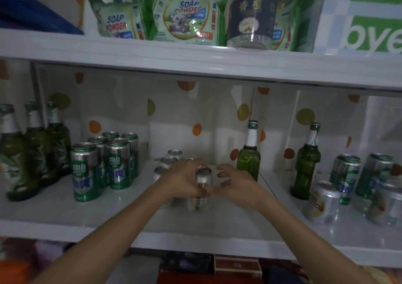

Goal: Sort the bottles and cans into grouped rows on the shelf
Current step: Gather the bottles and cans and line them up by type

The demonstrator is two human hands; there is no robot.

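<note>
The left hand [185,181] holds a silver can [203,175] in the middle of the shelf [65,209]. Its grip is closed round the can, with the fingers curled on the front. The can stands up straight. I cannot tell if its bottom sits on the shelf or is just above it. The right hand [237,188] is just beside the can, on the right. Its grip is half open with bent fingers, and it holds nothing. One fingertip is very close to the can, but I cannot tell if it touches.

Behind the left hand are more silver cans [171,156], in a row going back. To the left is a bunch of green cans [104,162], close together. At the far left stand three green bottles [32,149]. Right of the hands stand two more bottles [249,155], apart from each other. At the far right are mixed cans [345,175], green and silver together. On the top shelf [195,59] are soap bags [187,16] and a jar [252,16].
</note>
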